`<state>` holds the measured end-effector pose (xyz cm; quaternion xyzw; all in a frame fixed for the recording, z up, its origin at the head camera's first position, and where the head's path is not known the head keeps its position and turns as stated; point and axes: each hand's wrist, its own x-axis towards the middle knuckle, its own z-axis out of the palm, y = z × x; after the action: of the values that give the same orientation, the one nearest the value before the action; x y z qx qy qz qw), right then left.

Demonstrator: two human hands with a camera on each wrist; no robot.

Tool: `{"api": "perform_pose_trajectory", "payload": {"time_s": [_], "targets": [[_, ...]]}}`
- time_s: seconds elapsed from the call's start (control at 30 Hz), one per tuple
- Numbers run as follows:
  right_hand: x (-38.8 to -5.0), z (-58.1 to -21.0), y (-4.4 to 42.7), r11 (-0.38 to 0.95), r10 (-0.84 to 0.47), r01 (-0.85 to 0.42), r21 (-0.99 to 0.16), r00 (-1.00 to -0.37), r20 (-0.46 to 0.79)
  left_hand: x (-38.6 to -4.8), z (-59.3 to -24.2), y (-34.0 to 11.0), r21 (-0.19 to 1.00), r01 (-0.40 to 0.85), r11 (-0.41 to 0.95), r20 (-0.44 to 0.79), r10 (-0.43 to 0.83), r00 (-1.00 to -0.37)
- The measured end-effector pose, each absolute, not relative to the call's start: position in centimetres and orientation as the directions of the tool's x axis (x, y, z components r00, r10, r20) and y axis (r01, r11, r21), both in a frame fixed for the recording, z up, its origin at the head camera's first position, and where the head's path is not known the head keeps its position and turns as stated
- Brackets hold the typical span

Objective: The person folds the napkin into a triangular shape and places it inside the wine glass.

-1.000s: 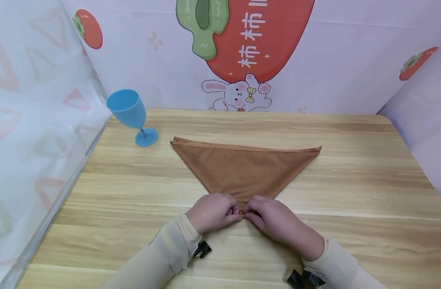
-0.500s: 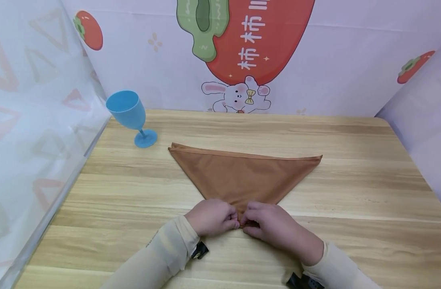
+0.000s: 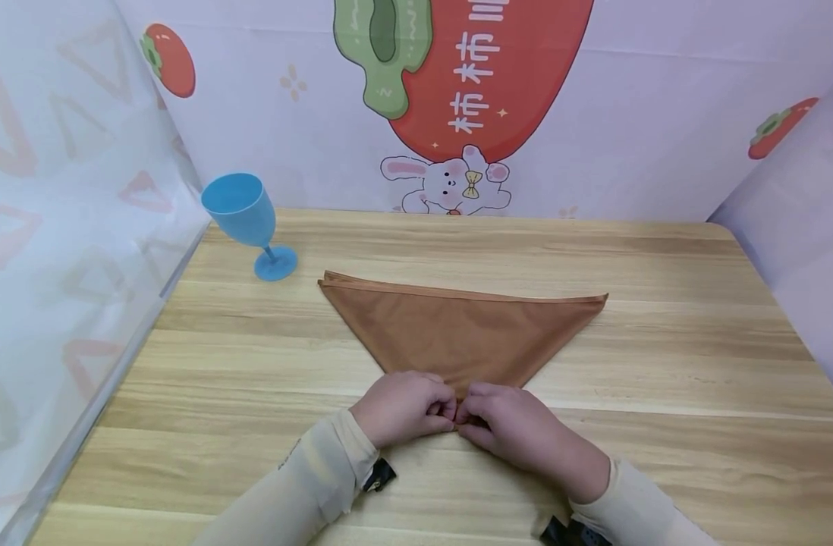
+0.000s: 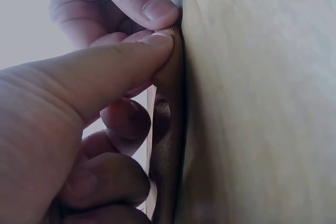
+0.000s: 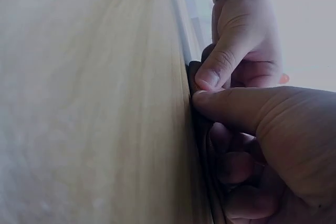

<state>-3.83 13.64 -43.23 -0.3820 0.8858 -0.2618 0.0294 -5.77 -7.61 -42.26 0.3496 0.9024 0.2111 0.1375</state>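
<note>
"Brown cloth [image 3: 457, 334], in which place does it lie on the table [image 3: 676, 326], please; and in which form?"

"It lies in the middle of the table, between the left edge and the right edge; it is folded as a triangle; its long side faces the far edge of the table, and its tip points toward the person; at its left corner the layers are seen slightly apart."

"And the two hands; what do they do?"

"The left hand [image 3: 406, 407] pinches the tip of the cloth with thumb and finger; the right hand [image 3: 522, 425] pinches the same tip just beside it; in both wrist views the two thumbs are close together on the border of the cloth, and the other fingers are bent."

"Which other things do you notice?"

"A blue goblet [image 3: 242, 216] stands on its foot near the far left corner of the table, apart from the cloth; behind the far edge there is a pale backdrop [image 3: 662, 114] with a red fruit print [image 3: 532, 83] and a white rabbit print [image 3: 451, 182]; the left sleeve [image 3: 300, 489] and the right sleeve [image 3: 645, 504] are beige; beside each wrist a small black device [image 3: 381, 475] is seen."
</note>
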Motion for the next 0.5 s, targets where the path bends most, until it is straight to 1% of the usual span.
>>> {"api": "perform_pose_trajectory", "payload": {"time_s": [0.13,0.3,0.5], "targets": [[-3.82,-43.15,13.62,0.581,-0.688,-0.651,-0.488,-0.714,0.134,-5.64,-42.01,-7.5,0.422,0.615,0.667,-0.094,0.706,-0.702],[-3.9,-43.24,13.66,0.578,-0.683,-0.644,-0.501,-0.718,0.135,-5.29,-41.71,-7.29,0.327,0.645,0.691,-0.106,0.705,-0.701],[-4.07,-43.5,13.83,0.559,-0.674,-0.653,-0.511,-0.717,0.179,-5.11,-42.04,-7.11,0.299,0.663,0.687,-0.029,0.7,-0.713]]}}
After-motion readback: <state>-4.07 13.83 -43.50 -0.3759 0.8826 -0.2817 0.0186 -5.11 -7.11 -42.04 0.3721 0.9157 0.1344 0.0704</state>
